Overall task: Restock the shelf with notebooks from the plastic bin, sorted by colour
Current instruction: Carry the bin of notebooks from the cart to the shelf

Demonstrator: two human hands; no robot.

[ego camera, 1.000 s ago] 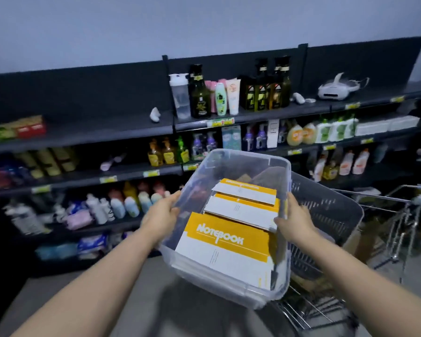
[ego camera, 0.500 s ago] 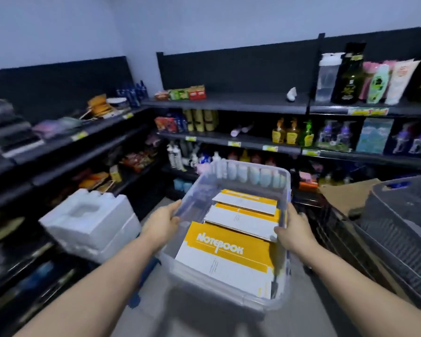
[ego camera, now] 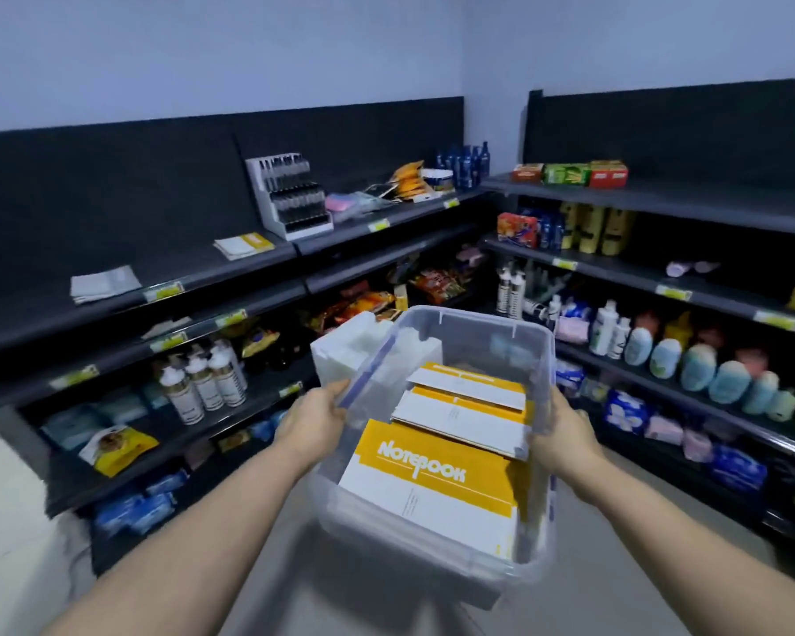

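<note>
Although most labels are too blurred to read, one word is plain: "NOTEBOOK", in white letters on the yellow band of the nearest notebook (ego camera: 432, 488), slanting slightly down to the right. That notebook lies in the clear plastic bin (ego camera: 478, 330), yellow band on the far side and white part toward the person. Two more yellow-and-white notebooks (ego camera: 467, 397) overlap behind it, in a row along the bin's length.

The bin is held off the floor in front of the person. Its long axis runs away from them, toward the corner where the two runs of dark shelves meet. The left hand (ego camera: 315, 422) grips the left rim with its fingers curled over the edge. The right hand (ego camera: 563, 436) grips the right rim in the same way.

On the top left shelf (ego camera: 180, 268) a yellow-and-white notebook (ego camera: 244, 244) lies flat, and a grey stack (ego camera: 105, 283) lies well apart to its left. A white pen rack (ego camera: 290, 195) stands to the right of the yellow one. The yellow price tags (ego camera: 164, 291) on the shelf edges cannot be read.
</note>
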